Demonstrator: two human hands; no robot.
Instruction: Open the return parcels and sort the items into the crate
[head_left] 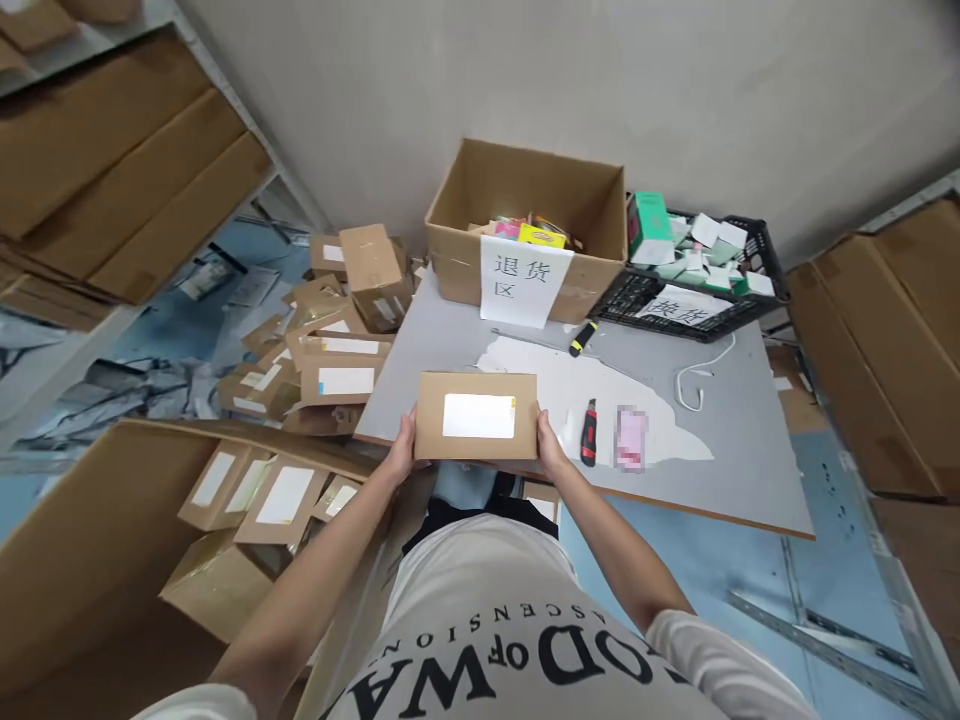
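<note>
Holding one small cardboard parcel [477, 416] by its ends, the left hand [403, 450] and right hand [551, 447] grip it over the bench [750, 450] edge; two knives [589, 432] lie beside it.

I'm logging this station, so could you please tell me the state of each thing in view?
Small parcel: closed, label up, held at both ends.
Left hand: gripping parcel.
Right hand: gripping parcel.
Big carton: open, partly filled.
Black crate: open, filled with small boxes.
Utility knife: lying flat on table.
</note>
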